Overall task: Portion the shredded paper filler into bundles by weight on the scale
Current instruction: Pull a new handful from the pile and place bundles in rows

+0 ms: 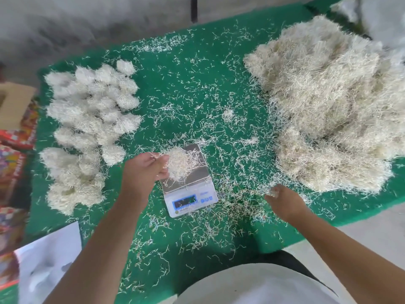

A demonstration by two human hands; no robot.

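Now left hand fingers gripping bundle, on scale

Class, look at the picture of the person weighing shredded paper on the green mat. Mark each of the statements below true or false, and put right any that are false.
1. The left hand grips a clump of shredded paper over the scale. True.
2. The big loose heap lies to the left of the scale. False: it lies to the right; the finished bundles lie to the left.
3. The right hand rests on the scale's platform. False: it is on the green mat, right of the scale, pinching a few strands near the heap's edge.
4. Loose strands are scattered over the mat. True.
5. The scale's display faces the person. True, though its reading is too blurred to tell.
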